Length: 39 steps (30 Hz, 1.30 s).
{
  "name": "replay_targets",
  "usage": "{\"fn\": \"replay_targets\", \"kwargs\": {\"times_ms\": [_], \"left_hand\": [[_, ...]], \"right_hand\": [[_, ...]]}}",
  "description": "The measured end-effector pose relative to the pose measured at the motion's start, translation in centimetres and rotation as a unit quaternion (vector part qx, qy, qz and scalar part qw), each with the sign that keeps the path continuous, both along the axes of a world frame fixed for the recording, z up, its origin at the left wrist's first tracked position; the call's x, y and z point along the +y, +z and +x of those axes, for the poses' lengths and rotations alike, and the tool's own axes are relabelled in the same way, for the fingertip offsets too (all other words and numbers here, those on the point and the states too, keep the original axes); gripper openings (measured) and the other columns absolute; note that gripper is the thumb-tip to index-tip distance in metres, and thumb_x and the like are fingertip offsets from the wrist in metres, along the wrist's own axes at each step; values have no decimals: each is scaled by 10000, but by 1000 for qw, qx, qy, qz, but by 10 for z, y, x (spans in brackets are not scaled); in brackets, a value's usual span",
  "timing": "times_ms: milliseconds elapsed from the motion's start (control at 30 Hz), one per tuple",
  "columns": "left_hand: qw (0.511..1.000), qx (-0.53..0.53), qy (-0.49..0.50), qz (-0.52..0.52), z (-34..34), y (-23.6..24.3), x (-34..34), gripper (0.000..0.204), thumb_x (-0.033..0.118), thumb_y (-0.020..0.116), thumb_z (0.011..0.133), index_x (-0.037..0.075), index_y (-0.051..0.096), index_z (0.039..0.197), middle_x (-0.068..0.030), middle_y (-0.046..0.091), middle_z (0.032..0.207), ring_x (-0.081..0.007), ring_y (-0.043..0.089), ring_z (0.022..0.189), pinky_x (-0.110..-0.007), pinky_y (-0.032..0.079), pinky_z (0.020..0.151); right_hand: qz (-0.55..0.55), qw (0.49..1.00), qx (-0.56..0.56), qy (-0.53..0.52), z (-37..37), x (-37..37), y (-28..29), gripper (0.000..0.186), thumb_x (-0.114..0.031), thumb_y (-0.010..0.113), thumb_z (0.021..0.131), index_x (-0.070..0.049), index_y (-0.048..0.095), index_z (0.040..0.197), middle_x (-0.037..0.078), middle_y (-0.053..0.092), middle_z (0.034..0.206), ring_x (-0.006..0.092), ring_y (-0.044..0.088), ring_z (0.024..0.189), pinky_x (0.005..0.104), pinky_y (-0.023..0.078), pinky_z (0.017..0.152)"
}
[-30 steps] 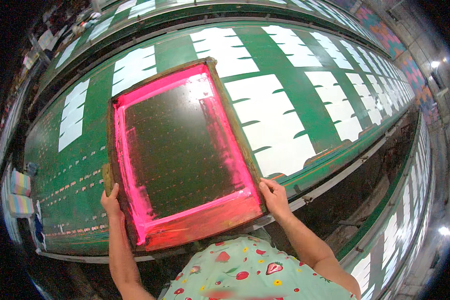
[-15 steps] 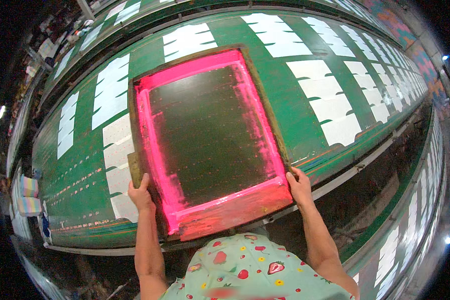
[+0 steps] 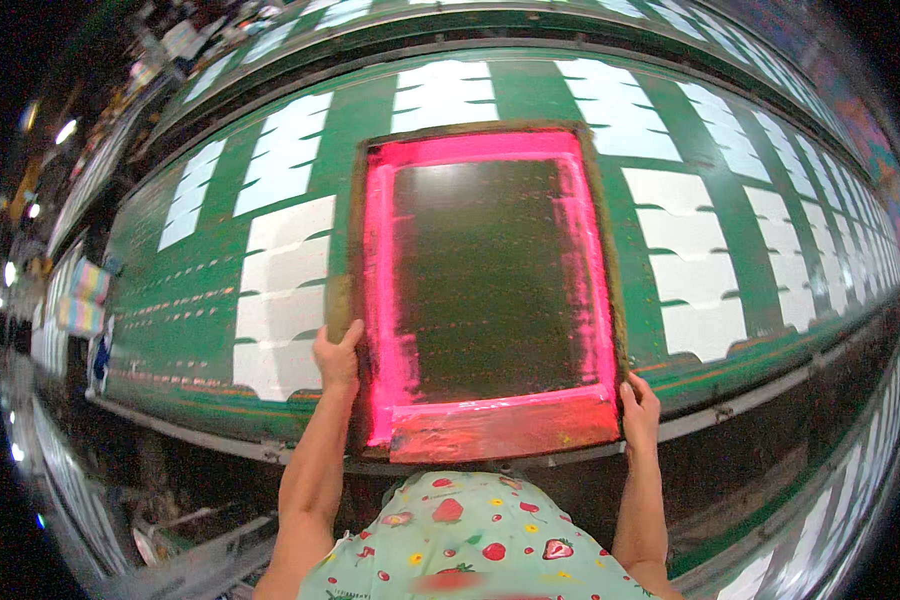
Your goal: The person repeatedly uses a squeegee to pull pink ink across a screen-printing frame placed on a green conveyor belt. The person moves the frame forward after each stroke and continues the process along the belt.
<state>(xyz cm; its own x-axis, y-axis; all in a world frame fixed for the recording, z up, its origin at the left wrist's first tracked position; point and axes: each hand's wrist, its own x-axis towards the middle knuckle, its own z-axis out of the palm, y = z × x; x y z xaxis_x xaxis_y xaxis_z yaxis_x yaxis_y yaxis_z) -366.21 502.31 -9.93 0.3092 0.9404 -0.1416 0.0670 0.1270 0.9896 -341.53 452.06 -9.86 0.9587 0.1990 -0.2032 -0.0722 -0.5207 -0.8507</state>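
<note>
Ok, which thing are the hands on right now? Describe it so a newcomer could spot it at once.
Start at the long green table lined with white fabric pieces. Lying on it directly ahead of the person is a big rectangular screen frame, with the left hand and right hand at its near corners. It alone has a wooden border, bright pink edging and a dark mesh centre.

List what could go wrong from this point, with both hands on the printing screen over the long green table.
1. The left hand and right hand grip only the near corners of the printing screen, so the far end could tilt or land askew.
2. Wet pink ink pooled along the near edge sits close to both hands and might smear onto them.
3. White fabric pieces lie right beside the frame on the green table; a sideways slip could drag or stain them.
</note>
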Motion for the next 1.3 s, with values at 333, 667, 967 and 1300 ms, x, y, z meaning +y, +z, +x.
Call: {"fn": "replay_targets", "kwargs": {"times_ms": [333, 667, 967, 1300], "left_hand": [[995, 84, 9, 54, 5, -6, -2, 420, 221, 936, 894, -46, 758, 1165, -159, 809, 1095, -262, 743, 966, -419, 583, 903], [982, 170, 19, 82, 8, -17, 3, 455, 265, 938, 873, -47, 756, 1148, -172, 804, 1026, -283, 752, 899, -419, 595, 869], [973, 151, 8, 176, 7, -31, 6, 607, 411, 651, 1096, -29, 608, 1512, -300, 632, 1480, -463, 584, 1396, -517, 457, 1194], [982, 92, -11, 165, 5, -30, 6, 549, 304, 631, 1122, -24, 582, 1559, -294, 618, 1551, -455, 573, 1457, -509, 440, 1233]], "right_hand": [[-155, 902, -291, 279, -73, 46, 79, 541, -176, 866, 882, -41, 711, 1383, 224, 673, 1412, 428, 609, 1346, 536, 471, 1178], [-170, 774, -336, 510, -123, 125, 103, 468, -34, 720, 811, -99, 765, 1272, 120, 746, 1261, 364, 720, 1158, 518, 570, 1021], [-281, 749, -286, 527, -113, 174, 100, 402, -91, 751, 848, -132, 784, 1247, 129, 776, 1152, 360, 754, 1062, 500, 619, 885], [-246, 763, -382, 460, -156, 158, 79, 450, -119, 696, 889, -145, 775, 1331, 100, 773, 1254, 314, 747, 1153, 469, 597, 1009]]}}
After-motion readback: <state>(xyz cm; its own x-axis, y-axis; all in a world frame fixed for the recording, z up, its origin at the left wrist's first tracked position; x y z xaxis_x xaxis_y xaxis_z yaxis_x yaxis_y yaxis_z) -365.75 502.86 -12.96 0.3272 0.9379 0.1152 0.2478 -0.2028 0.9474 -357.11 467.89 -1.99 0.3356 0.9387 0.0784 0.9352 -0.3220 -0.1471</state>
